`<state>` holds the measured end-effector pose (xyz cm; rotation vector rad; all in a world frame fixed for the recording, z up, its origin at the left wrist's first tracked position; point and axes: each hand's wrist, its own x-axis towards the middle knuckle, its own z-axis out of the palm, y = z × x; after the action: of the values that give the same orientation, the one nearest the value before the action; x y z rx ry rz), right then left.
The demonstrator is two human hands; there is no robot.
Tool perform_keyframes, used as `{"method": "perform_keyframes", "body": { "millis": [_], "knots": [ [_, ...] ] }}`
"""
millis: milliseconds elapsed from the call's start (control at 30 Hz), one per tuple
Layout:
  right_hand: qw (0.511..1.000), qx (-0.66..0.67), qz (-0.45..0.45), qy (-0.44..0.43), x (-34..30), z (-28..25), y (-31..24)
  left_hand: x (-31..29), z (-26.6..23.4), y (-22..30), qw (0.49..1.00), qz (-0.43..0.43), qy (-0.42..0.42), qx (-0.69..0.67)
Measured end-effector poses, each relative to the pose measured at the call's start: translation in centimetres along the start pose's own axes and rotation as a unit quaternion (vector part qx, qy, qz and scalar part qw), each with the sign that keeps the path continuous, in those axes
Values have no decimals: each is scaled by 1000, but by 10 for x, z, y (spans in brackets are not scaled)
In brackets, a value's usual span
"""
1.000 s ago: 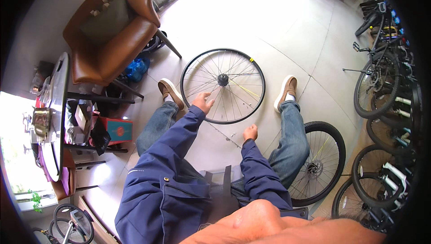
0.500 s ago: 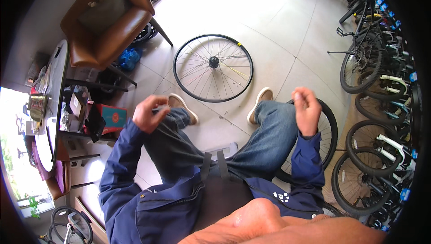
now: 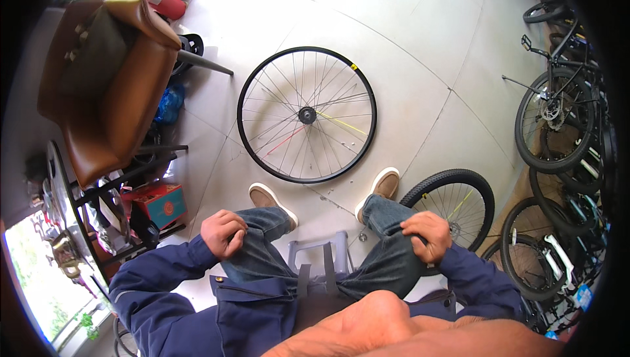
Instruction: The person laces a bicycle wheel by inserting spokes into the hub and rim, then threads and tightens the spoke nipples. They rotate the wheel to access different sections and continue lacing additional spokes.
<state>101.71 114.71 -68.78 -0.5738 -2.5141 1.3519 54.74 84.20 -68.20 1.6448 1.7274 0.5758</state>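
Note:
My left hand [image 3: 224, 233] rests on my left knee, its fingers curled into a loose fist with nothing seen in it. Over my right knee lies my right hand [image 3: 428, 235], empty, fingers laid along the denim and slightly bent, thumb apart. On the floor beyond my shoes is a bicycle wheel [image 3: 242, 135] without a tyre, a black rim with a yellow mark, one red and one yellow spoke. Beside my right leg a second wheel [image 3: 484, 194] wears a knobbly tyre, partly hidden by my leg and forearm.
A brown armchair [image 3: 128, 111] and a red and teal box [image 3: 164, 207] stand at the left. Behind the chair is a fire extinguisher [image 3: 162, 0]. Several bicycles [image 3: 556, 117] line the right side. A grey stool frame [image 3: 341, 252] shows between my legs. Small bits lie near the bare wheel.
Both hands have come down from raised positions above my knees to rest on them. The view has shifted, showing more of the tyred wheel and the grey frame. The bare wheel still lies flat.

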Motion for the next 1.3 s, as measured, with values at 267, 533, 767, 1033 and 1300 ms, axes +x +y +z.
{"method": "perform_keyframes", "body": {
  "millis": [267, 533, 767, 1033, 1300],
  "knots": [
    [981, -20, 185, 49, -1, -17, 6, 51, 20, 32, 978, -130, -60, 154],
    [881, 36, 468, 55, -114, -33, -73, 124, 9, 218, 949, -255, -164, 82],
    [671, 379, 623, 136, -195, -144, 9, 244, -39, 218, 882, -386, 19, -269],
    [668, 298, 646, 217, -126, -353, 77, 357, -27, 153, 892, -422, -99, -127],
    [652, 293, 676, 180, 13, -497, 107, 561, -87, 237, 874, -395, 47, -279]
  ]
}}
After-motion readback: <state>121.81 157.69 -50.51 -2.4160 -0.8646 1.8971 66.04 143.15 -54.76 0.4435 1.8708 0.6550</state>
